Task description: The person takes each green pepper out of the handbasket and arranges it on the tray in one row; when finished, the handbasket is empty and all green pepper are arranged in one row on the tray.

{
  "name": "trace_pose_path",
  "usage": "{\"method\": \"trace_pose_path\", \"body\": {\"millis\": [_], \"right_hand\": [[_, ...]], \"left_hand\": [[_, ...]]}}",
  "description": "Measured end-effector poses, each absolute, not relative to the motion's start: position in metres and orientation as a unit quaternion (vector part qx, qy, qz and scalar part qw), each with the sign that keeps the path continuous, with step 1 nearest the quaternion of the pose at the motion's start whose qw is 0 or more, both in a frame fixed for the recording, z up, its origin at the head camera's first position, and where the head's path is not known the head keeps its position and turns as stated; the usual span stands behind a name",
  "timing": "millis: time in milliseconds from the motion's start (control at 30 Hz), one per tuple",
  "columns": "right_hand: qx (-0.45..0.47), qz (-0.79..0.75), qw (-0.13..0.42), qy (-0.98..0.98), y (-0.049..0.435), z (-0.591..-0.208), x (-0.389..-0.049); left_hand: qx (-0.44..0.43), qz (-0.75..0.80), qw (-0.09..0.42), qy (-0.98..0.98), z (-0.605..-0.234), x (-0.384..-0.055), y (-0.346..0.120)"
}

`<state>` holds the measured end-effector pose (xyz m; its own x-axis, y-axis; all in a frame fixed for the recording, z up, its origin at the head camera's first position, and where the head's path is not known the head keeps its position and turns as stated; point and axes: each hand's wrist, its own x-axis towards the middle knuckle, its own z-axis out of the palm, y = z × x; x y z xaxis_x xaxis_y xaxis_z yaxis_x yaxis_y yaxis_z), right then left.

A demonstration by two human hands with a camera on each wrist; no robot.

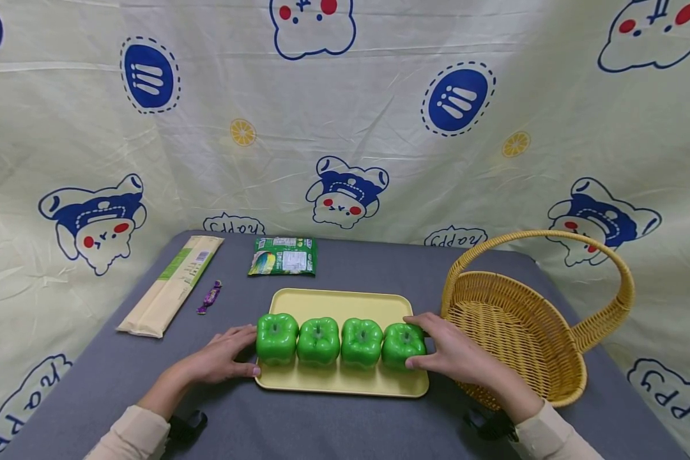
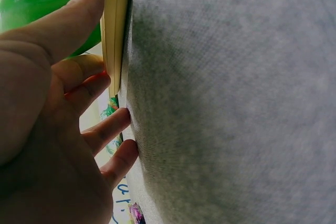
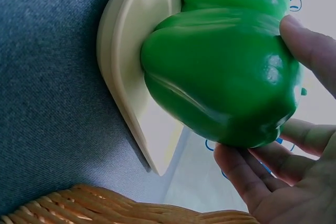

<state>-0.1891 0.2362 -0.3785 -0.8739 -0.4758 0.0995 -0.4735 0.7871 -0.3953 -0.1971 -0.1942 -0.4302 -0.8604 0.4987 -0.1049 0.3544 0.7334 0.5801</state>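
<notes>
Several glossy green bell peppers (image 1: 319, 342) stand in a row on a pale yellow rectangular tray (image 1: 345, 384). My right hand (image 1: 457, 350) holds the rightmost bell pepper (image 1: 403, 345), thumb on one side and fingers on the other. In the right wrist view that pepper (image 3: 220, 77) sits on the tray, beside its neighbour. At the tray's left edge is my left hand (image 1: 221, 354), near the leftmost pepper (image 1: 277, 338). The left wrist view shows its thumb and some fingers touching the tray rim (image 2: 113, 30), the fingers loosely extended, the other fingertips on the cloth.
A wicker basket (image 1: 577, 377) with a tall handle stands right of the tray, close to my right forearm. Behind the tray lies a green packet (image 1: 283, 257). To the left are a purple wrapped candy (image 1: 209, 298) and a long beige package (image 1: 172, 286) on the grey tablecloth (image 1: 322, 428).
</notes>
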Motion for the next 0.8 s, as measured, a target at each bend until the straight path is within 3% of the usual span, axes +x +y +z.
{"method": "trace_pose_path", "body": {"millis": [800], "right_hand": [[-0.257, -0.211, -0.001, 0.943, 0.2349, -0.3771, -0.1879]], "left_hand": [[0.235, 0.282, 0.126, 0.922, -0.4297, -0.197, -0.1945]]}}
